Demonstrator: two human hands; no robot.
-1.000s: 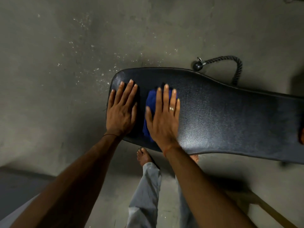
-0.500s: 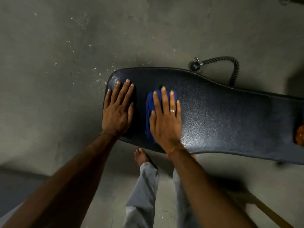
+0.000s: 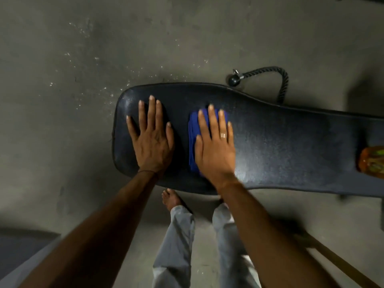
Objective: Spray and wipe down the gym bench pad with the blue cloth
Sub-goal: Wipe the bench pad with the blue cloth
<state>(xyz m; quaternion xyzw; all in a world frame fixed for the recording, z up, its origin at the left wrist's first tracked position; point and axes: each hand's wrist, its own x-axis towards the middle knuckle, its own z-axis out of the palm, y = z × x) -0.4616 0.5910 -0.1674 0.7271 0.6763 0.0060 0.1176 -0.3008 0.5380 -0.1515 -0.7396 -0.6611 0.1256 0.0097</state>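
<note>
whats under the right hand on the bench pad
The blue cloth, pressed flat on the bench pad by the right hand. Its left and far edges show past the fingers; the rest of the cloth, and the pad beneath, are covered by the hand.

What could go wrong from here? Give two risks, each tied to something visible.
The orange bottle sits on the bench pad far right; the right hand sweeping the blue cloth there might knock it off. The left hand lies flat on the pad, so that patch may go unwiped.
</note>
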